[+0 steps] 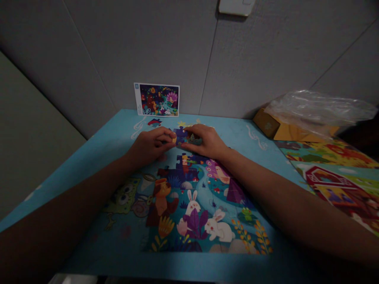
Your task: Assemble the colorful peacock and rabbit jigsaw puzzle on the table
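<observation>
A small joined cluster of purple-blue jigsaw puzzle pieces (181,133) lies between my two hands, just beyond the partly assembled jigsaw puzzle (192,185). My left hand (152,146) pinches the cluster's left side, where a yellow patch shows by the fingertips. From the right, my right hand (205,140) curves its thumb and fingers around the other end, hiding part of it. Rabbits, a stream and flowers are pictured on the assembled section, whose upper edge is uneven. Past my left hand, a loose dark blue and red puzzle piece (154,122) rests on the table.
A reference picture card (158,100) leans against the wall behind the blue table (97,157). At the right are a yellow box (284,128) under clear plastic wrap (316,106) and other colourful puzzle pictures (340,177). A white wall switch (236,7) sits above.
</observation>
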`<action>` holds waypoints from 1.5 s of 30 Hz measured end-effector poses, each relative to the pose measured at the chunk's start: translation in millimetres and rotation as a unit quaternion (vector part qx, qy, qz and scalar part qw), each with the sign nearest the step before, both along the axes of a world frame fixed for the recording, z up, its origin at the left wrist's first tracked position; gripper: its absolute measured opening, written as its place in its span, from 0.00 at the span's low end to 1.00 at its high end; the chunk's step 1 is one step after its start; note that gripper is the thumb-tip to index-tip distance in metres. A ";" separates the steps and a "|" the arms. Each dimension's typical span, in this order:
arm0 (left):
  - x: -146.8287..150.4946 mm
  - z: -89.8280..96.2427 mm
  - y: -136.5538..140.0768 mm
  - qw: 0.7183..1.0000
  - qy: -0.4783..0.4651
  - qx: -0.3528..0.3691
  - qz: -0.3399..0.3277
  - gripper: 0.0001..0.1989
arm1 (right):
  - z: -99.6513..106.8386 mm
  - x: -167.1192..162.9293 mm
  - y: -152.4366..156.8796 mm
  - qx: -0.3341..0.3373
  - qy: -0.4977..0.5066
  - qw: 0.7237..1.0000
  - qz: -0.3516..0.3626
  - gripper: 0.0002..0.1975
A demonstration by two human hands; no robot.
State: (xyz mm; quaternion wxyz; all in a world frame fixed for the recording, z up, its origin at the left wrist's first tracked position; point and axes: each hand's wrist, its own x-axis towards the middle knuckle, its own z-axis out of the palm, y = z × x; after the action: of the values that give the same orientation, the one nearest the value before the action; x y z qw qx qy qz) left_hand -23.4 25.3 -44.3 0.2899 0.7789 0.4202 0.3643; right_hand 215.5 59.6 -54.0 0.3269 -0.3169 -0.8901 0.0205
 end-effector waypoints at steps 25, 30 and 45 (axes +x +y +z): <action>3.7 4.6 -5.1 0.999 -0.002 -0.037 0.020 0.20 | -2.3 1.6 5.5 0.043 0.048 0.970 -0.234 0.21; 3.8 5.3 -1.7 0.995 0.011 0.026 0.091 0.16 | -6.1 5.0 8.7 0.064 0.038 0.944 -0.320 0.19; -8.7 -4.1 16.4 0.953 0.186 0.163 0.172 0.17 | -22.2 10.3 16.0 0.016 0.016 0.924 -0.382 0.23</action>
State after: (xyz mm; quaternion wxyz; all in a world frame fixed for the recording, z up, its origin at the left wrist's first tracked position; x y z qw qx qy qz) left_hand -32.1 41.6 -48.3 0.0087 0.7855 0.5294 0.3203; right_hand 225.8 75.6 -76.2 0.3296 -0.6270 -0.6964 -0.1149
